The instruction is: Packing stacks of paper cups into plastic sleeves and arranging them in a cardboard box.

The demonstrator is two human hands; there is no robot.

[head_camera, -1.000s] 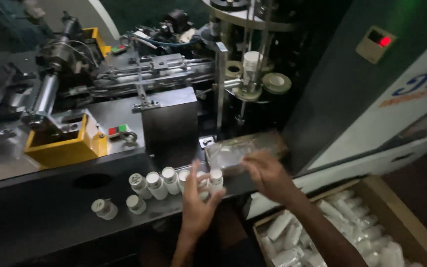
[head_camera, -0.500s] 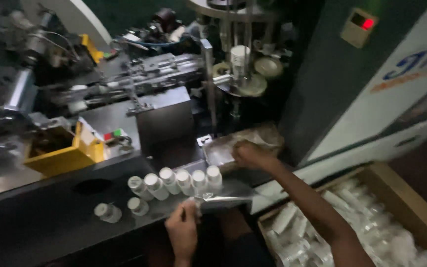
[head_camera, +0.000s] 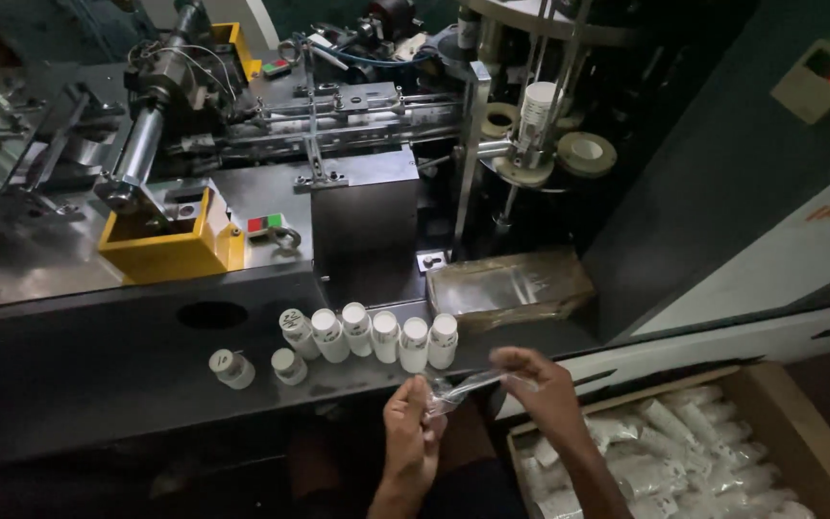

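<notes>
- The left hand (head_camera: 413, 432) and the right hand (head_camera: 542, 384) are low down, just past the front edge of the dark machine table (head_camera: 98, 384).
- Both hands hold one thin clear plastic bag (head_camera: 468, 389) between them. It is stretched from one hand to the other.
- The left fingers are curled and pinch one end of the bag. The right fingers are bent and pinch the other end.
- Just above the hands, near the front edge of the table, six small white cups (head_camera: 372, 334) stand side by side in a row, touching each other.
- Two more white cups (head_camera: 259, 365) sit a little to the left of the row, closer to the front edge.
- A flat pile of clear bags (head_camera: 506, 286) lies on the table behind the row, to its right.
- A yellow box part (head_camera: 170, 252) sits on the left side of the table.
- A tall stack of white cups (head_camera: 537, 111) stands up in the machine at the back.
- A cardboard box (head_camera: 818, 452) at the bottom right is full of packed white cups in bags.
</notes>
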